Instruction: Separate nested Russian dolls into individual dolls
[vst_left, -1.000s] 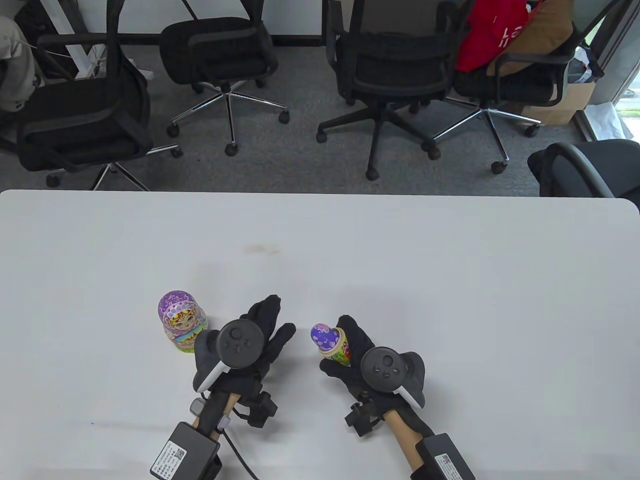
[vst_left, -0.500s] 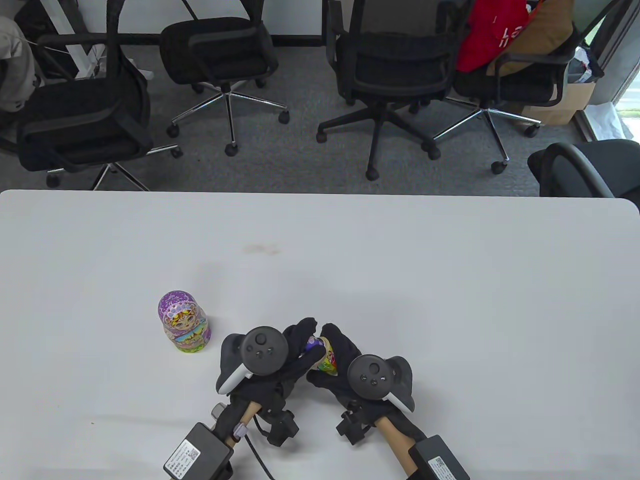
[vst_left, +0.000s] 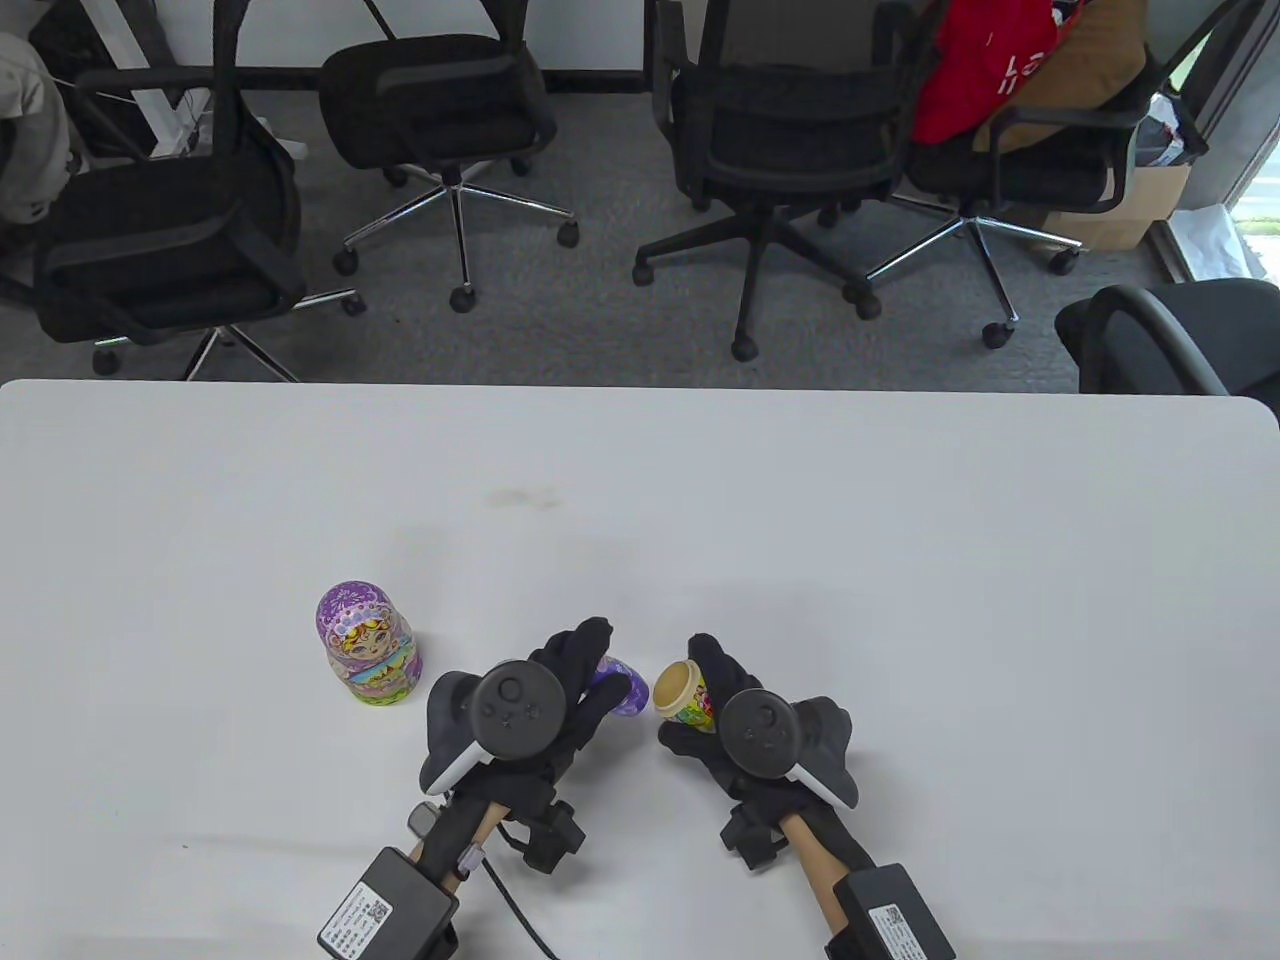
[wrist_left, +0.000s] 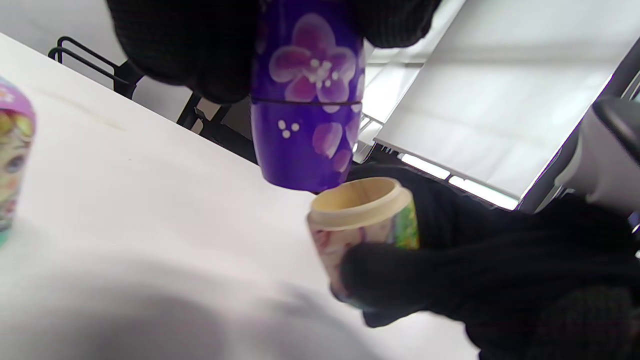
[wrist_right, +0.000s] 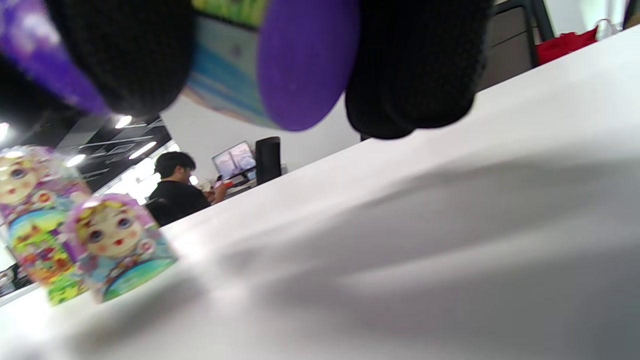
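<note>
The purple top half (vst_left: 618, 688) is held closed-fingered in the left hand (vst_left: 545, 705), just left of and apart from the open-mouthed bottom half (vst_left: 682, 693) gripped by the right hand (vst_left: 745, 745), low over the table (vst_left: 900, 560), with a whole doll (vst_left: 366, 645) standing nearer the left hand

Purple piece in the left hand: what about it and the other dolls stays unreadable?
Purple piece: top hidden by left hand, left wrist view.
Open base in right hand: inside hidden by its rim, left wrist view.
Standing doll: blurred and cut by the left edge, left wrist view.
</note>
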